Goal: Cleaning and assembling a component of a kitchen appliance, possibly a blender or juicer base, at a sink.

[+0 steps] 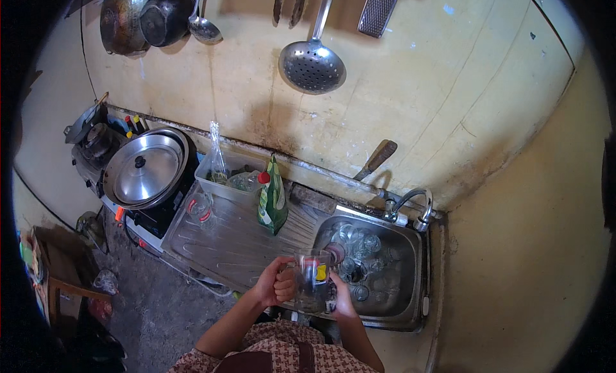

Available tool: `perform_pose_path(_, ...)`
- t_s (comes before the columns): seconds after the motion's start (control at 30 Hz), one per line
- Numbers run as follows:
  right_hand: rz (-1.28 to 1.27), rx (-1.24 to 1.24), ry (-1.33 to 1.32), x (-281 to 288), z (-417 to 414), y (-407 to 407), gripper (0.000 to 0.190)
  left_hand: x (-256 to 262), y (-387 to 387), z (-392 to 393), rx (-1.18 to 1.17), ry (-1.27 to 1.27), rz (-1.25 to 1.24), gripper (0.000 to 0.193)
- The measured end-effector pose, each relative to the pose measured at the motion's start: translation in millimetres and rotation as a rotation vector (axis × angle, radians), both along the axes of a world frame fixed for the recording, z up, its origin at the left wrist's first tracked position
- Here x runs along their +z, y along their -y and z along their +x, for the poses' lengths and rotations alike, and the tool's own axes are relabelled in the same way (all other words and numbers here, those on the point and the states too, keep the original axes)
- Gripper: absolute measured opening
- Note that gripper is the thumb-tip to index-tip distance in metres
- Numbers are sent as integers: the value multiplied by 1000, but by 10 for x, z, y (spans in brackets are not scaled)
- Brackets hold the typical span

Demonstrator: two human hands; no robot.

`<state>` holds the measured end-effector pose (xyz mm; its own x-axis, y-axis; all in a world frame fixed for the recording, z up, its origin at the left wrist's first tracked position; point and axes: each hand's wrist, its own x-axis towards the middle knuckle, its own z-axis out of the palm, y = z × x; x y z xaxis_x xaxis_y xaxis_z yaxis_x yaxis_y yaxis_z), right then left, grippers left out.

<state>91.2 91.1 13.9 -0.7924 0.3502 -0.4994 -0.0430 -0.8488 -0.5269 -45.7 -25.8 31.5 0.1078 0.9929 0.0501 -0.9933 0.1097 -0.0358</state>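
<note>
A clear glass mug (308, 288) with a yellow and red printed mark is held up in front of me, over the front edge of the steel sink unit. My left hand (279, 286) is closed around its handle. On the other side, my right hand (342, 296) grips the mug's wall. A small dark and white thing (330, 298), possibly a scrubber, shows between the right fingers and the glass; I cannot tell exactly what it is. Just to the right, several drinking glasses (358, 243) lie in the sink basin (411, 276).
A gooseneck tap (423, 214) stands at the basin's back right corner. The ribbed drainboard (236, 252) carries a glass with red markings (199, 209), a green pouch with a red cap (273, 199) and a plastic tub (231, 192). Farther left, a lidded pan (144, 171) sits on a stove.
</note>
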Motion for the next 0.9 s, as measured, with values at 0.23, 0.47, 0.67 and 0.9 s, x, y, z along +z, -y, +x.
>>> perform_pose_path(0.23,365,-170,223,-187,-76,76,40,180,-68,140,128,-576,-484,47)
perform_pose_path(0.47,566,-253,187,-106,-134,152,46,177,-75,122,87,-635,-441,49)
perform_pose_path(0.67,37,-25,108,229,-69,-17,46,41,18,-8,-73,-244,-148,47)
perform_pose_path(0.9,78,71,-169,297,-46,-22,44,-2,-26,19,-172,165,236,46)
